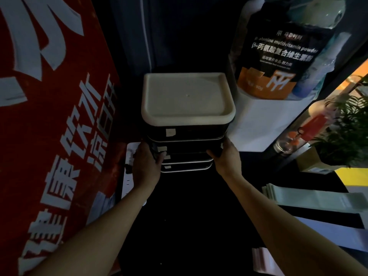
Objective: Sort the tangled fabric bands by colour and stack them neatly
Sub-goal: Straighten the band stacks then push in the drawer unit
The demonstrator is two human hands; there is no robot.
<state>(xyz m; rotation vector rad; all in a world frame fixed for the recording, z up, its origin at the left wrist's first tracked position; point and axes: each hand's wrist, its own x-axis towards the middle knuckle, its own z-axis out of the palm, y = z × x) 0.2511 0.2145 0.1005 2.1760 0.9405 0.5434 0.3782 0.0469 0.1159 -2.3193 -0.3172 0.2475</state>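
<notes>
A stack of dark trays (187, 134) topped by a white lid (187, 96) stands on the dark table, far centre. My left hand (147, 162) grips the stack's left side, fingers curled round a lower tray. My right hand (225, 154) grips the stack's right side at about the same height. Flat fabric bands lie at the right: a pale green pile (318, 196), a black one (326, 213), a lilac one (334, 234). A pink band (264, 261) lies at the bottom, near my right forearm.
A red banner with white characters (49, 126) fills the left. A white power strip (129, 168) lies beside my left hand. A black supplement pouch (282, 50) stands on a white box (264, 120) at the right, with a green plant (346, 132) beyond.
</notes>
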